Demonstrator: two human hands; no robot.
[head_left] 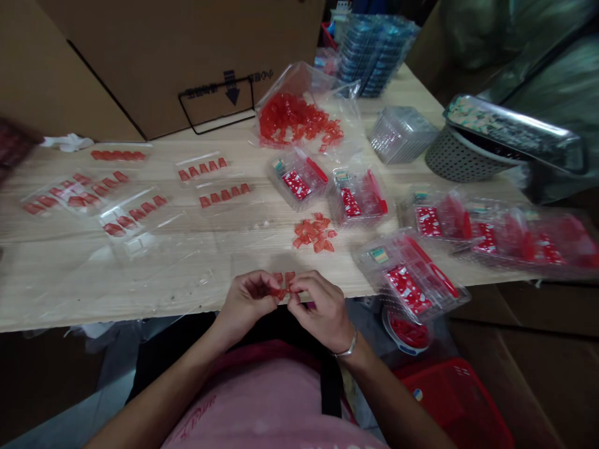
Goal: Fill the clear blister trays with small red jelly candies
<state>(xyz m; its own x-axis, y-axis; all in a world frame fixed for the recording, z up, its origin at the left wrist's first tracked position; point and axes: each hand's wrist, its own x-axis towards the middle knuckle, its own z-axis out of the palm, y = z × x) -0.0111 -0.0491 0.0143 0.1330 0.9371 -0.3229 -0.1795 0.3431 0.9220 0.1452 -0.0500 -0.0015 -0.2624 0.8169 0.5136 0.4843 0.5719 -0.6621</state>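
Near the table's front edge, my left hand (250, 296) and my right hand (322, 305) meet, fingertips pinched on small red translucent plastic pieces (281, 292). A few of these pieces stick up between the two hands; their exact kind cannot be made out. Just beyond my fingers lies a loose pile of similar red pieces (314, 232). Farther left, short rows of red pieces (224, 195) stand along clear plastic strips or trays. A silvery bracelet (349, 345) circles my right wrist.
Behind the pile is a clear bag of red pieces (299, 121). Clear compartment boxes (358, 196) with red items stand to the right, one box (412, 274) overhanging the edge. A grey basket (463, 156), clear tray stack (402, 134) and cardboard box (163, 50) stand behind.
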